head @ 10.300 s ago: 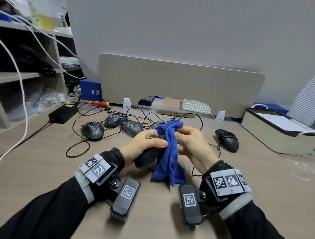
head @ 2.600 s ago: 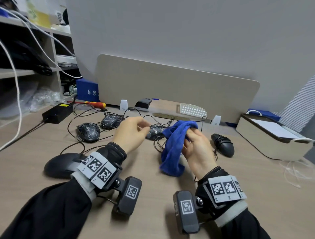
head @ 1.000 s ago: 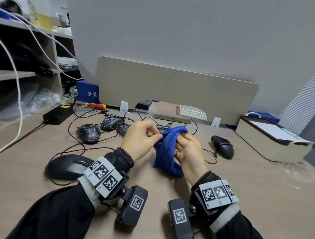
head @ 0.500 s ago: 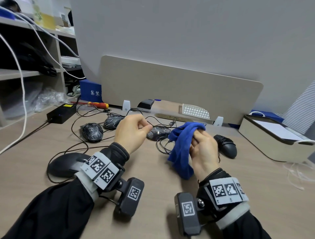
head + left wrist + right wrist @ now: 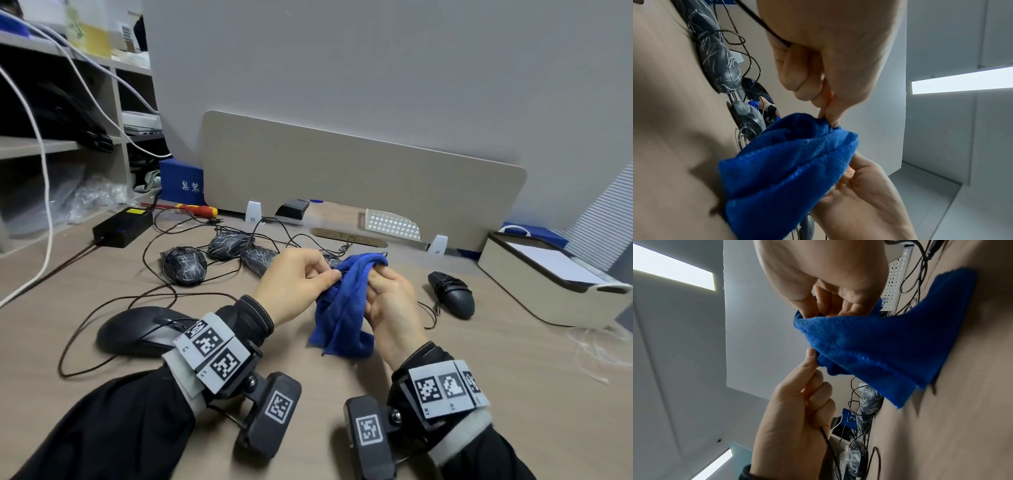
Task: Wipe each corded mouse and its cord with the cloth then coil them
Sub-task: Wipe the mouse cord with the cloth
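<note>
L hand (image 5: 294,284): fingers curled, thumb + forefinger pinching thin black cord (image 5: 828,449); cord runs back through palm toward wrist, tip end goes into cloth.
R hand (image 5: 388,301): fingers closed on blue cloth (image 5: 342,308), bunched up top; loose end hangs down, touching bench (image 5: 513,394) below.
Hands: close together, nearly touching, raised above bench centre.
Cloth/cord: cord seems to enter cloth fold just beside L thumb; can't tell how much is wrapped inside.
Black mouse (image 5: 137,330): on bench, near side, left of L wrist; its cord loops round front on bench.
Patterned mice: three w/ white scribble lines, far-left of hands — one (image 5: 185,265) alone, two more (image 5: 229,245) behind L hand, side by side; cords tangled loosely over + around them.
Another black mouse (image 5: 452,298): right of R hand, apart from it, cord trailing toward hand.
Power brick (image 5: 123,226): black, far left on bench.
Screwdriver (image 5: 195,209): red/yellow handle, near divider panel (image 5: 359,178).
Blue box (image 5: 181,186): left end of divider.
Tray (image 5: 548,291): beige w/ dark rim, far right, white sheet inside.
Shelves (image 5: 51,144): left, white cables hanging across.
</note>
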Available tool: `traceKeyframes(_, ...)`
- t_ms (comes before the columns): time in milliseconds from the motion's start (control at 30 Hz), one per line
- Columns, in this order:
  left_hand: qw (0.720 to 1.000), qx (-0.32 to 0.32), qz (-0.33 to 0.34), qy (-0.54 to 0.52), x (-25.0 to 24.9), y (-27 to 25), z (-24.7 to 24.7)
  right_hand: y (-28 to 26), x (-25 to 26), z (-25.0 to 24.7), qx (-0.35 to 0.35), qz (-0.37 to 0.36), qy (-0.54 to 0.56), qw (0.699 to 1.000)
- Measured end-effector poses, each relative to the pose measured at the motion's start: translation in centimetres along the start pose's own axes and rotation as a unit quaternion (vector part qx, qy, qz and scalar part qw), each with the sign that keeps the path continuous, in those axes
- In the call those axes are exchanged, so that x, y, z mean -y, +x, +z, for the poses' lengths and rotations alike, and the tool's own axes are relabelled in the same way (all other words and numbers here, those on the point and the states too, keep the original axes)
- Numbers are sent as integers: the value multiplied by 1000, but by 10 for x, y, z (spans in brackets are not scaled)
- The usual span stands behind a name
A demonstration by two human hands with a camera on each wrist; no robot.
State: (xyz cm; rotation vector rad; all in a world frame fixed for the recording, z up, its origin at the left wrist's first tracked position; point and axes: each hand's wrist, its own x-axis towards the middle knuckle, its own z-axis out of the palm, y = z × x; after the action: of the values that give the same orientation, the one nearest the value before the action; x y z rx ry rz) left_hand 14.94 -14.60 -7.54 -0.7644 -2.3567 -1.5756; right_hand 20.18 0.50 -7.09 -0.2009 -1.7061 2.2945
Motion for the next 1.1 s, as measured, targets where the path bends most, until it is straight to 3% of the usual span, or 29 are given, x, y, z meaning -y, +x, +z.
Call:
traceKeyframes(133,999,-2,18,-36,-8,-4,-1,2,3,-2,-21,28,43,998)
traceKeyframes(333,999,-9,20,-36,3,-3,-10,11,22,-27,-76,48,234,968)
traceKeyframes(533,996,85,-29,-26,-4,-7,-9,6,18,-19,-57,72,229,969)
traceKeyframes(700,997,67,-24,-31,-4,-7,-9,1,18,-17,-16,47,216,975)
traceKeyframes(1000,998,-13,13,-56,-1,-4,-7,-11,12,-2,126,92,190,969)
traceKeyframes(1100,998,-7,25,-49,1,-4,-6,-11,7,7,108,76,131,983)
